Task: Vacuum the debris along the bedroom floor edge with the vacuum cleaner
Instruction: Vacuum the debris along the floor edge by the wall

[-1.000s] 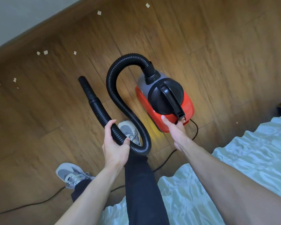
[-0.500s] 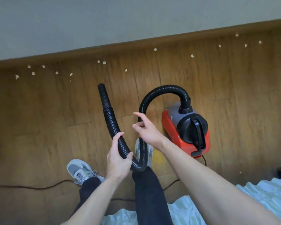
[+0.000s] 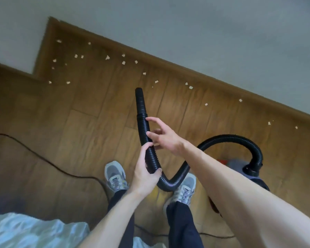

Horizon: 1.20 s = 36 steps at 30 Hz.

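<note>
Black hose [image 3: 145, 127]: left hand [image 3: 145, 175] grips it, right hand [image 3: 166, 139] touches it, fingers [image 3: 155, 120] spread.

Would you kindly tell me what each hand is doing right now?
Left hand: grips the black hose.
Right hand: open, fingers spread at the hose, gripping nothing.

A grey plain wall [image 3: 204, 33] fills the far side, with a brown wooden skirting board [image 3: 168, 67] along its foot. Brown wooden floor planks [image 3: 79, 140] lie below it. Two grey sports shoes, one left [image 3: 115, 174] and one right [image 3: 184, 187], stand near, under dark trouser legs [image 3: 183, 224]. A pale wrinkled bedsheet [image 3: 34, 231] lies in the near left corner.
</note>
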Motion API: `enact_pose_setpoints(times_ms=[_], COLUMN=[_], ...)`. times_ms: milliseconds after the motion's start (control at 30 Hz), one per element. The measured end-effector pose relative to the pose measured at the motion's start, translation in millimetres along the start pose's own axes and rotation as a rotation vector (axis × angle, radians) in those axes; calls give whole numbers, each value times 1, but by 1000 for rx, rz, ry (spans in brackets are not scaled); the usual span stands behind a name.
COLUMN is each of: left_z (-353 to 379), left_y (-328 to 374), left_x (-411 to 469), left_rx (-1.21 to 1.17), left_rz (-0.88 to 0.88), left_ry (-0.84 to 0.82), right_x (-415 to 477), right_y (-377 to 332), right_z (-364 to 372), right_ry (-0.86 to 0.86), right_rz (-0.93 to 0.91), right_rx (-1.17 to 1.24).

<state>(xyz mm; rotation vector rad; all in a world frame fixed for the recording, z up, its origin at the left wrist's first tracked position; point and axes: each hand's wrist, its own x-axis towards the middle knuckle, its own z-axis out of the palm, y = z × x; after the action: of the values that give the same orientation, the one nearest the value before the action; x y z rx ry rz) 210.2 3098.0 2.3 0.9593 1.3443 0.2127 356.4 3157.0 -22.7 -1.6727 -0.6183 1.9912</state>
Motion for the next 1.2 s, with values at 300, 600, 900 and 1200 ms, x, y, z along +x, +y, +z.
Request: enact_pose_setpoints(times_ms=[300, 600, 900, 1200], left_z=[-128, -194, -224, -241], left_y=[1, 2, 11, 17], left_x=[20, 33, 53, 97], left_rx=[-118, -231, -317, -417], left_rz=[-23, -33, -12, -86], left_ry=[81, 192, 316, 349], right_x=[80, 132, 179, 236], right_y=[-72, -110, -142, -157], right_z=[106, 179, 214, 211], right_ry=[-64, -121, -216, -314], right_rz=[64, 55, 65, 124], right_rx=[-132, -283, -413, -536])
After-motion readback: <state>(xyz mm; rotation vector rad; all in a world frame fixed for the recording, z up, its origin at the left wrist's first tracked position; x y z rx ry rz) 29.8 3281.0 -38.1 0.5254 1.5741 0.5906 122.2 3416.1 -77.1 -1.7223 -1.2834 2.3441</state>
